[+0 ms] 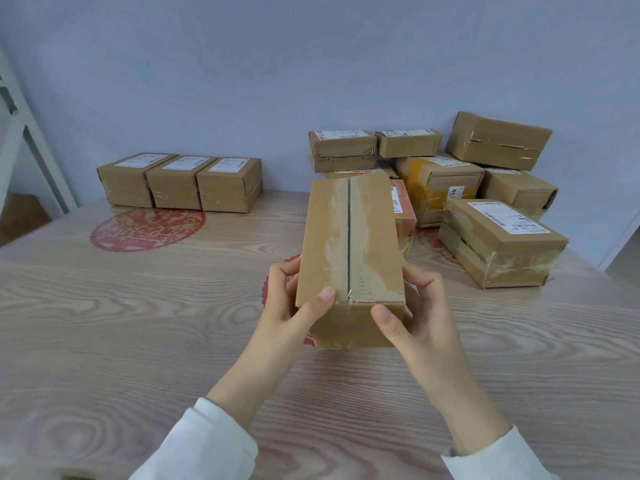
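A long brown cardboard box (349,244) with clear tape along its top seam is held above the wooden table (138,306), in the middle of the view. My left hand (291,299) grips its near left corner, thumb on the top edge and fingers on the left side. My right hand (412,306) grips its near right corner, thumb on the front face and fingers along the right side. The box's underside is hidden.
Three labelled boxes (180,181) stand in a row at the back left by the wall. A pile of several taped boxes (450,174) fills the back right, one (498,240) nearest the held box. Red paper-cut decals (145,230) lie on the table. A white frame (31,133) stands far left.
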